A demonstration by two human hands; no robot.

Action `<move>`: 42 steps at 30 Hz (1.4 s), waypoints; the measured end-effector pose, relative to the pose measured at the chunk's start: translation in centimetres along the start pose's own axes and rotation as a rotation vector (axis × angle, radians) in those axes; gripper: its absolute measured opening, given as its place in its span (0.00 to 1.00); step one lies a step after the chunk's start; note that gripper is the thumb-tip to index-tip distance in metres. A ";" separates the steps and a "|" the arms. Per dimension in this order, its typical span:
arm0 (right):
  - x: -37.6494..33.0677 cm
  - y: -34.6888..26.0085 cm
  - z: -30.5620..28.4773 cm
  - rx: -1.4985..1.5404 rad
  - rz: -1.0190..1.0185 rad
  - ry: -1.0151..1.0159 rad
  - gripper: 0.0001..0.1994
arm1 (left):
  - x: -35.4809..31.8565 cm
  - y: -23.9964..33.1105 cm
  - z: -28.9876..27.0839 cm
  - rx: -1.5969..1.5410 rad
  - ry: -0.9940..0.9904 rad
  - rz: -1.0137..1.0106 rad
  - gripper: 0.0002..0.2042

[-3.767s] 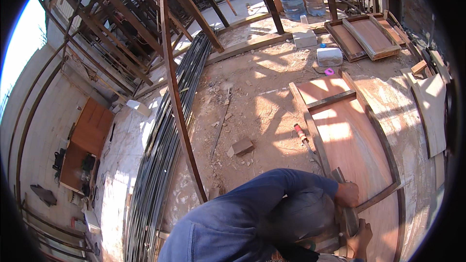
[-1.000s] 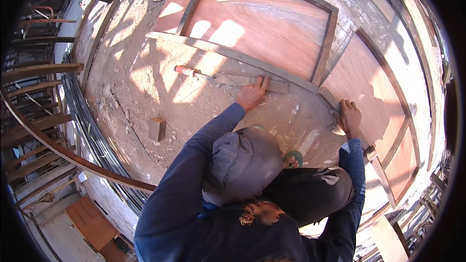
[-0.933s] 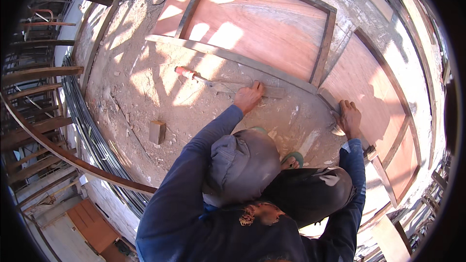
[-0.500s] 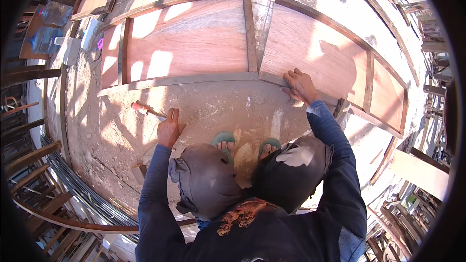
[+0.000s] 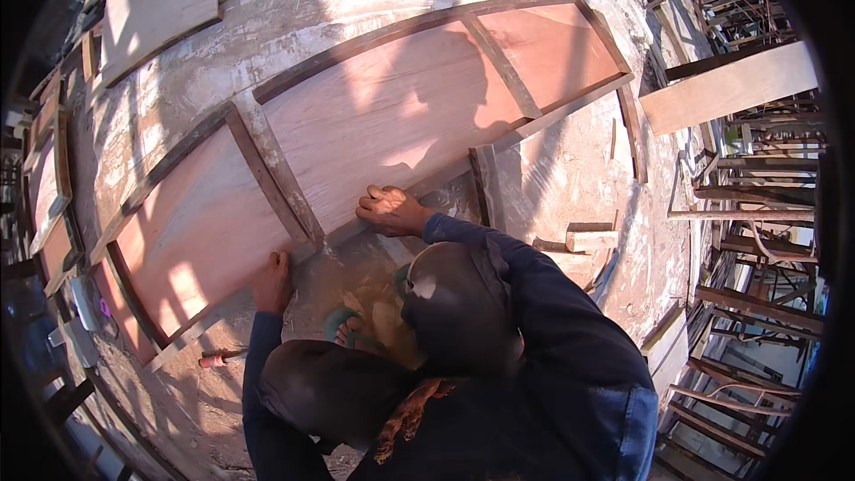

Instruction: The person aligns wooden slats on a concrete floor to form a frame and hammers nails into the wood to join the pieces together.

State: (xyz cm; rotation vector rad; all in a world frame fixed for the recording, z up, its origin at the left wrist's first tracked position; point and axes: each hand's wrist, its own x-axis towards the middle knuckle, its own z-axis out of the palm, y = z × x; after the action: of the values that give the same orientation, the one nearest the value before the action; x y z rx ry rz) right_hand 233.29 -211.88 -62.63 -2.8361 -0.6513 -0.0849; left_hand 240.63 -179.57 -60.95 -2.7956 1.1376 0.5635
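Observation:
Two plywood panels framed with wood strips lie on the ground end to end, the left panel (image 5: 191,214) meeting the right panel (image 5: 374,111) at a double strip. My right hand (image 5: 392,211) is closed over the near frame edge of the right panel, just right of the joint. My left hand (image 5: 274,283) grips the near edge of the left panel, fingertips on the strip; part of its grip is hidden. A tool with a red handle (image 5: 214,361) rests on the ground below the left panel; its kind cannot be made out.
A short wood block (image 5: 591,239) lies to the right, and an upright wood piece (image 5: 486,187) stands against the right panel. A pale board (image 5: 160,13) is at the far left. Wooden frames and racks (image 5: 757,294) line the right side. My sandalled foot (image 5: 352,330) is close to the panels.
The gap between the panels has closed. My left hand has left the red-handled tool's end for the left panel's edge. My right hand stays on the right panel, and my view has turned right.

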 end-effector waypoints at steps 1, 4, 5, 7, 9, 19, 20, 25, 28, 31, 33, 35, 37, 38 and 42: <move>0.2 -0.4 -0.4 0.043 -0.008 0.008 0.08 | -1.5 -0.6 0.3 -0.029 0.059 0.036 0.16; -1.5 -0.7 0.7 0.115 0.001 -0.078 0.09 | -3.6 -1.1 2.4 -0.044 0.171 0.128 0.17; -1.7 -1.1 0.9 0.113 0.020 -0.111 0.09 | -3.6 -1.4 2.8 -0.026 0.156 0.086 0.17; -2.0 -1.1 1.0 0.137 0.003 -0.101 0.12 | -1.2 0.2 3.8 -0.073 0.143 0.195 0.17; -2.4 -1.0 1.1 0.169 -0.050 -0.068 0.14 | -2.5 -0.4 4.8 -0.159 0.099 0.114 0.16; -3.7 -2.6 -1.0 -0.078 0.081 0.080 0.12 | 0.7 3.4 0.5 -0.087 0.039 0.187 0.30; -3.5 -2.7 -2.3 -0.111 0.106 0.184 0.15 | 0.6 2.8 0.2 -0.078 0.039 0.188 0.30; -13.3 -2.8 -7.5 -0.164 1.039 0.451 0.36 | 1.3 5.3 -1.5 -0.165 0.255 0.352 0.32; -18.5 -3.6 -6.3 -0.238 1.441 0.212 0.36 | 3.5 5.7 0.8 -0.031 0.064 0.426 0.29; -18.1 -3.3 -4.4 0.012 1.610 -0.022 0.33 | 4.6 4.3 2.3 0.054 0.167 0.467 0.26; -19.3 -3.2 -4.6 -0.049 1.592 -0.057 0.32 | 4.2 4.8 1.5 -0.079 0.223 0.492 0.24; -20.9 -3.5 -5.0 -0.116 1.579 -0.037 0.30 | 3.8 5.2 1.2 -0.207 0.279 0.523 0.23; -21.4 -3.2 -6.6 -0.156 1.634 -0.005 0.29 | 3.8 4.8 2.3 -0.155 0.179 0.523 0.22; -22.0 -2.9 -7.5 -0.184 1.704 0.034 0.29 | 3.8 4.4 2.8 -0.162 0.185 0.517 0.22; -29.7 -1.9 -11.0 -0.234 1.822 -0.010 0.34 | 4.7 3.2 3.9 -0.128 0.236 0.597 0.20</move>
State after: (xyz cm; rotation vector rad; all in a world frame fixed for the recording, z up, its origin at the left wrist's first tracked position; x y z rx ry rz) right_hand 205.70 -225.42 -54.74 -2.4422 1.9884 0.1724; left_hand 240.29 -184.20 -66.02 -2.6457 2.0787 0.3475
